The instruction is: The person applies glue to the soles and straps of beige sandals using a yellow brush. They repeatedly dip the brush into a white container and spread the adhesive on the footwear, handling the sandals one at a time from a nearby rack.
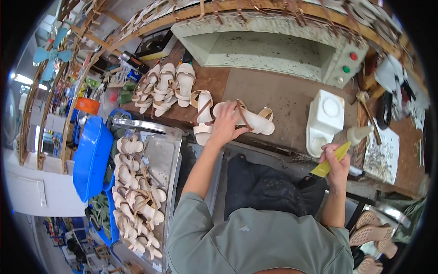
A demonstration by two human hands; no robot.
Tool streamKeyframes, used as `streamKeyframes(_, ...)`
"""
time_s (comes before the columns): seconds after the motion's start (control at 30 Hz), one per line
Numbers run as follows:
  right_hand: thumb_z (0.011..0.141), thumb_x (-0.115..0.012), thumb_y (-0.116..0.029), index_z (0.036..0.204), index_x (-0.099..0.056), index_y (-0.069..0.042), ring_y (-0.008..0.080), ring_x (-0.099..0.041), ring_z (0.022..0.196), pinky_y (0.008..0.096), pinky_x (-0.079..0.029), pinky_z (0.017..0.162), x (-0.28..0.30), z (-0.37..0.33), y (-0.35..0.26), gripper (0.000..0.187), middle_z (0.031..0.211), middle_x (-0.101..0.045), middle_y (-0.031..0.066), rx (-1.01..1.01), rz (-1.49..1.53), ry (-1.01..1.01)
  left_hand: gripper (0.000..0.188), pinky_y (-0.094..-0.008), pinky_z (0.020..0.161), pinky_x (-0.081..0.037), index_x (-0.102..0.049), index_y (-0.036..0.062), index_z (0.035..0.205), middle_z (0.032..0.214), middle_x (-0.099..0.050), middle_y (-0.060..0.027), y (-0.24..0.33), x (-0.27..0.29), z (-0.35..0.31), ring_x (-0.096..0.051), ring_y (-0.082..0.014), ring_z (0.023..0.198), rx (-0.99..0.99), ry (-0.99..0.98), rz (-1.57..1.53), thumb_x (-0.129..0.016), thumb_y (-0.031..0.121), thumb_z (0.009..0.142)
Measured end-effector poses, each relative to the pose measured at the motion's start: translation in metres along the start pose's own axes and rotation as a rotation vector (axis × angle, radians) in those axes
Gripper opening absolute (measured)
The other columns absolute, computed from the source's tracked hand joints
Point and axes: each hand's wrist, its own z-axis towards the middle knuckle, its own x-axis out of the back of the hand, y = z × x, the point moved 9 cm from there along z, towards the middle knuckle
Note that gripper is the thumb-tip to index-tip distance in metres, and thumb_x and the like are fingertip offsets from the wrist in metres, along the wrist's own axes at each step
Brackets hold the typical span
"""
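- The sandal (258, 123) under the left hand (224, 124) is laid flat near the counter's (285, 102) near edge; it could be pushed off if pressed unevenly.
- The neighbouring sandal (203, 131), with its toe at that same edge, could be knocked down by the left wrist, since little room is left between them.
- The brown strap could be bent or creased if the thumb is pressed on it too hard.
- The white dispenser (326, 109), set toward the counter's right end, could be bumped if the yellow tool (322, 169) is swung inward carelessly.
- The left fingers are moderately parted over the sandal, thumb stretched toward the strap; whether it is gripped or merely steadied cannot be told.
- The yellow tool is held by the closed fingers of the right hand (339, 170), just off the near edge.
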Motion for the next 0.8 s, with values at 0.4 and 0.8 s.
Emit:
streamKeyframes(0.4, 0.089, -0.058, -0.013, 0.1, -0.06, 0.001, 0.0079, -0.054, 0.06, 0.0215, -0.043, 0.056, 0.021, -0.1, 0.014, 0.019, 0.068, -0.057, 0.0008, 0.088, 0.013, -0.046, 0.038, -0.045, 0.081, -0.044, -0.058, 0.014, 0.114, 0.104, -0.057, -0.0161, 0.083, -0.036, 0.007, -0.057, -0.0341, 0.092, -0.339, 0.041, 0.079, -0.059, 0.035, 0.083)
streamKeyframes(0.8, 0.085, -0.061, -0.029, 0.114, -0.057, -0.007, 0.024, -0.061, 0.068, 0.035, -0.047, 0.065, -0.021, -0.087, -0.014, 0.036, 0.071, -0.061, 0.0126, 0.247, -0.723, -0.101, 0.025, -0.0439, 0.055, -0.042, -0.055, 0.0002, 0.067, 0.067, -0.054, -0.0181, 0.128, 0.051, -0.043, -0.055, -0.0368, 0.063, -0.054, 0.277, -0.525, -0.054, 0.019, 0.083)
